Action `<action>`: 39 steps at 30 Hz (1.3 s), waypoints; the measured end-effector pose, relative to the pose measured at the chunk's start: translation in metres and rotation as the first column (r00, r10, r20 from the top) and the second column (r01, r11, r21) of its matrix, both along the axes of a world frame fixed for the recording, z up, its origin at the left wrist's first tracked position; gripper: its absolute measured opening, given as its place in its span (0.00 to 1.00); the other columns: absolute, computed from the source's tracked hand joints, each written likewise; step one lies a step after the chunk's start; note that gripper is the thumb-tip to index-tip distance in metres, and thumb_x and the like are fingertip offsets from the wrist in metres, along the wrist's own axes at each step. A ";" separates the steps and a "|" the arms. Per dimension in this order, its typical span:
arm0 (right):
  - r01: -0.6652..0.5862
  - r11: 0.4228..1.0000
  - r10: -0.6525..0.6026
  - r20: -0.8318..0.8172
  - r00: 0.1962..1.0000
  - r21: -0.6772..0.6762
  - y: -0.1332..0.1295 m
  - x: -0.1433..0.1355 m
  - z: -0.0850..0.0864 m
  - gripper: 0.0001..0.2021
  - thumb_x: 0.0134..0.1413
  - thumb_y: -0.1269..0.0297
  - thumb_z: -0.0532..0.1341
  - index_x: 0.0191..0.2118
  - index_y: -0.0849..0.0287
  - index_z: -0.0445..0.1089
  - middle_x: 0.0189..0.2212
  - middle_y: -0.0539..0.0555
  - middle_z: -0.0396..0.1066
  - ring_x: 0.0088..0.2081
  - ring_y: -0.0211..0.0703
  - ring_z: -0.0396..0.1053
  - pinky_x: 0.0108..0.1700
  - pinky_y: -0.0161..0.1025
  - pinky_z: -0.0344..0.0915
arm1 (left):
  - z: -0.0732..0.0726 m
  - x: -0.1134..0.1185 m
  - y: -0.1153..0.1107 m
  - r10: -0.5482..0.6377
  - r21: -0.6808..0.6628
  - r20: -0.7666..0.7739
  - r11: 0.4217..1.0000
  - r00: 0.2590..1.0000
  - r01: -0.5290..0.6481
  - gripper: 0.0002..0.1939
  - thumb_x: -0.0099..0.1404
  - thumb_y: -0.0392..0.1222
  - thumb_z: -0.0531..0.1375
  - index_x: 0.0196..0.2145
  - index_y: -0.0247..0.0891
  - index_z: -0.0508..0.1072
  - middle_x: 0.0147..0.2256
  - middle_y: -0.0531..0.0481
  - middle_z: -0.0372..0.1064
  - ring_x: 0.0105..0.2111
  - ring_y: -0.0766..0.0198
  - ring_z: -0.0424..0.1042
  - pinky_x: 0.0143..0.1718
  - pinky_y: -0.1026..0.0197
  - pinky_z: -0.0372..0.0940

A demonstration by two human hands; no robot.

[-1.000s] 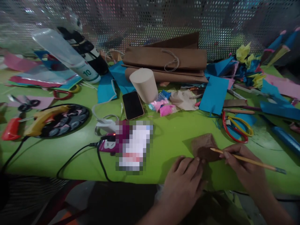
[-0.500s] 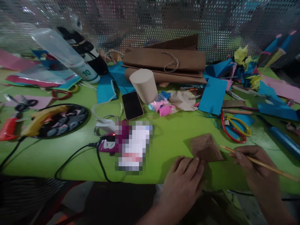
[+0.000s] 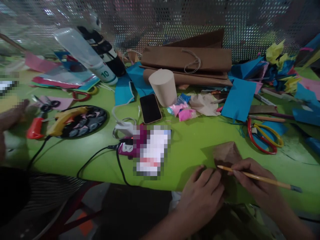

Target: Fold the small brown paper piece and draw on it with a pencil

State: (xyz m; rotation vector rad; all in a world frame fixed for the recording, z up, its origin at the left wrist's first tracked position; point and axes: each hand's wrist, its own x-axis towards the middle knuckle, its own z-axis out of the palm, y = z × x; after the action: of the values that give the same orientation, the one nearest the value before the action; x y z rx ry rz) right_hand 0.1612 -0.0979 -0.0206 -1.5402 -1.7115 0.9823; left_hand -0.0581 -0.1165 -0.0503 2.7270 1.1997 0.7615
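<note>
My right hand [image 3: 255, 178] grips a pencil [image 3: 270, 181] between thumb and fingers. The pencil's pointed end is towards the left and its dark end towards the right. Just below that tip, my left hand [image 3: 202, 193] has its fingers curled together at the lower left edge of a small folded brown paper piece [image 3: 226, 151]. Both hands cover the paper's near side, and my left fingertips are partly hidden. The paper has raised creases and lies on the green table [image 3: 185, 150].
A lit phone [image 3: 153, 150], its screen blurred out, lies left of my hands near a purple power strip [image 3: 126, 149]. Red-and-yellow-handled scissors [image 3: 262, 136], a glue gun [image 3: 66, 120], a paper roll [image 3: 163, 88] and scraps surround the work. Another person's hand [image 3: 12, 115] is at far left.
The pencil and my right hand have moved left and down, over the paper's near edge. The view has turned left, bringing another person's hand into sight.
</note>
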 end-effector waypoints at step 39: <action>0.396 0.894 -0.412 0.033 0.911 0.210 -0.018 0.041 0.003 0.07 0.65 0.55 0.66 0.42 0.49 0.74 0.33 0.51 0.78 0.32 0.46 0.75 0.31 0.39 0.71 | 0.005 0.003 0.003 0.039 0.009 0.045 0.999 0.998 -0.039 0.17 0.76 0.47 0.59 0.57 0.39 0.76 0.53 0.53 0.79 0.52 0.60 0.71 0.59 0.53 0.63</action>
State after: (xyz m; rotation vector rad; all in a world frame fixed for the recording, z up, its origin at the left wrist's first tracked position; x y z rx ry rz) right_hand 0.2018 -0.1162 -0.0178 -1.7221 -1.4039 0.5273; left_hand -0.0551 -0.1135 -0.0458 2.6864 1.2469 0.8309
